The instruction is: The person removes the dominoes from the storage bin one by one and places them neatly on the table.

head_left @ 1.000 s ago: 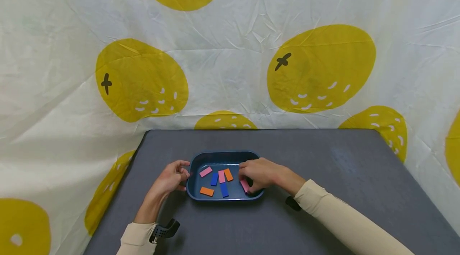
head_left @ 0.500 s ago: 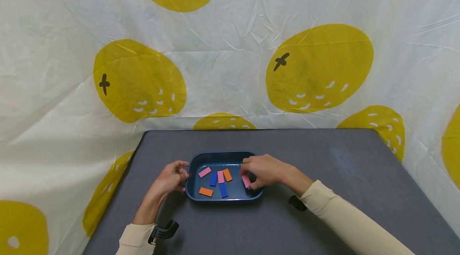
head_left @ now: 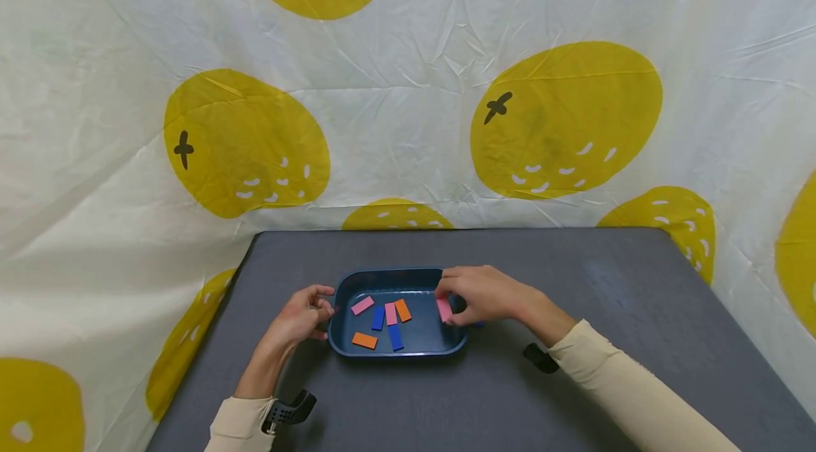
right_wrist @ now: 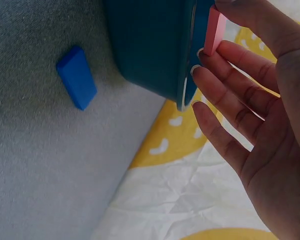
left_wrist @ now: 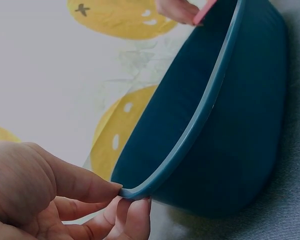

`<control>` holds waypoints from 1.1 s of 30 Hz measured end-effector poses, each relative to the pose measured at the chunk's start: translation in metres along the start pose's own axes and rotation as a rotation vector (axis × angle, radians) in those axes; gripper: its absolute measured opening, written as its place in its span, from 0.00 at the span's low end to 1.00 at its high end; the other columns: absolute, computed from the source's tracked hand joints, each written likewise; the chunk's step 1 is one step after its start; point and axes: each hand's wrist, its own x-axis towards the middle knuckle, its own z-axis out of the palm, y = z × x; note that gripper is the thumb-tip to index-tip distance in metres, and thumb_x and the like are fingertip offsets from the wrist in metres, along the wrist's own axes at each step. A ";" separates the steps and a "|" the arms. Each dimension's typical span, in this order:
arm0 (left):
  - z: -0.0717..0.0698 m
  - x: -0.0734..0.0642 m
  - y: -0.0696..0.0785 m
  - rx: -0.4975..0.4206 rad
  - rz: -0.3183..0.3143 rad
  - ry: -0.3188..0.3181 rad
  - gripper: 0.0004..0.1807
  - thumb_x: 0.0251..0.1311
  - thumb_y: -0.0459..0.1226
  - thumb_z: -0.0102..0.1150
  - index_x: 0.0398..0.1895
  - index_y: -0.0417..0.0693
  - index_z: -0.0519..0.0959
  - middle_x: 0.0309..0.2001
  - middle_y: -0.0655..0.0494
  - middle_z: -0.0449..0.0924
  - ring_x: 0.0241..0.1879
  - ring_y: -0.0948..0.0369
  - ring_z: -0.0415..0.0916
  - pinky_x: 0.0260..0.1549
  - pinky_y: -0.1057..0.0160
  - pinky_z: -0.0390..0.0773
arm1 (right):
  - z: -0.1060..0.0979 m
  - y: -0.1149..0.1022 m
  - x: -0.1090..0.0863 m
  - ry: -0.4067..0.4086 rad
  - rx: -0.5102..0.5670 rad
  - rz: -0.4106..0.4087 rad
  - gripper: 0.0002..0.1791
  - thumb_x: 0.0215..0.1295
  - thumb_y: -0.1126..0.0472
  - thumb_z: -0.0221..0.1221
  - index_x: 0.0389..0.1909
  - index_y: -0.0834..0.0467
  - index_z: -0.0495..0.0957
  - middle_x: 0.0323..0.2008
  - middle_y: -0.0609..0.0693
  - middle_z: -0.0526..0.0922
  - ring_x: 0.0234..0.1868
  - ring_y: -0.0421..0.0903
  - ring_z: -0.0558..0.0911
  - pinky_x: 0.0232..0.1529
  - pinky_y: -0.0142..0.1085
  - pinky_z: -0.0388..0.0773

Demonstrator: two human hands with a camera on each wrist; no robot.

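A dark blue tray [head_left: 423, 335] stands on the table, and my left hand [head_left: 304, 316] pinches its left rim [left_wrist: 185, 137] between thumb and fingers. My right hand [head_left: 487, 294] holds a pink block [head_left: 444, 309] by its ends between thumb and fingertips, at the tray's right end. In the right wrist view this pink block [right_wrist: 215, 31] is up at the level of the rim. Inside the tray lie two orange blocks [head_left: 365, 341], two blue blocks [head_left: 396, 337] and two more pink blocks [head_left: 363, 305].
On the grey table [head_left: 408, 402], just right of the tray, lies a blue block [right_wrist: 76, 77], mostly hidden behind my right hand in the head view. A white cloth with yellow fruit print [head_left: 395, 140] hangs behind the table.
My right hand has lifted the pink block from the tray's floor and moved it up and slightly right. The left hand stays at the rim. A blue block now shows beyond the tray's right side.
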 end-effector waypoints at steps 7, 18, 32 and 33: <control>0.000 -0.001 0.000 0.005 -0.008 0.001 0.22 0.69 0.25 0.52 0.65 0.36 0.70 0.39 0.44 0.73 0.57 0.43 0.79 0.28 0.56 0.85 | -0.004 0.008 -0.011 0.037 -0.002 -0.011 0.20 0.61 0.45 0.69 0.51 0.48 0.83 0.45 0.41 0.80 0.44 0.39 0.78 0.45 0.35 0.80; 0.000 -0.001 0.002 -0.004 -0.019 0.000 0.22 0.69 0.25 0.52 0.66 0.36 0.70 0.41 0.43 0.74 0.56 0.43 0.79 0.28 0.56 0.85 | -0.001 0.025 -0.027 0.088 0.031 -0.007 0.18 0.61 0.48 0.69 0.50 0.47 0.83 0.45 0.39 0.79 0.46 0.39 0.81 0.43 0.36 0.81; -0.001 -0.003 0.003 -0.004 0.008 -0.015 0.22 0.69 0.24 0.51 0.66 0.34 0.69 0.41 0.42 0.74 0.56 0.42 0.79 0.27 0.56 0.85 | 0.007 0.048 -0.046 0.164 0.053 -0.014 0.17 0.61 0.51 0.69 0.51 0.47 0.83 0.46 0.40 0.80 0.45 0.42 0.81 0.41 0.37 0.81; -0.001 -0.003 0.003 -0.005 0.007 -0.014 0.22 0.69 0.25 0.51 0.66 0.35 0.69 0.41 0.42 0.74 0.56 0.42 0.79 0.27 0.56 0.85 | 0.008 0.049 -0.047 0.167 0.052 -0.011 0.17 0.61 0.51 0.69 0.51 0.47 0.83 0.46 0.39 0.80 0.45 0.43 0.82 0.41 0.37 0.81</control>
